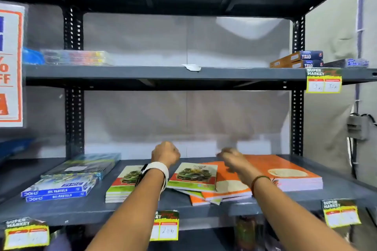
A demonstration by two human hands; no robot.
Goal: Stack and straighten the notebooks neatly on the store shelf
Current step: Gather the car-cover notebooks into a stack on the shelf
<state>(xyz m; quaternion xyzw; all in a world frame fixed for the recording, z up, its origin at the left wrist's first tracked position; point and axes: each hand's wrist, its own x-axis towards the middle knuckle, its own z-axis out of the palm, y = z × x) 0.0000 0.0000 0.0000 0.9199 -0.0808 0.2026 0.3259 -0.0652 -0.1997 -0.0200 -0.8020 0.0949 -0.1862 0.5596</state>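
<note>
On the lower grey shelf (85, 208) lie notebooks in three groups. A neat green stack with a car cover (120, 185) sits partly under my left forearm. A crooked pile in the middle has a green car notebook (193, 176) on top of skewed orange ones (226, 189). A thick orange stack (291, 175) lies at the right. My left hand (166, 154), with a watch and white band at the wrist, is a closed fist above the shelf's back. My right hand (229, 157) is blurred, its fingers curled over the orange notebooks. Neither hand holds anything.
Blue oil pastel boxes (59, 190) and a flat blue-green pack (81, 165) lie at the left of the same shelf. The shelf above (142, 72) carries a clear pack at left and Trio boxes (299, 60) at right. Yellow price tags (166, 226) hang on the shelf edges.
</note>
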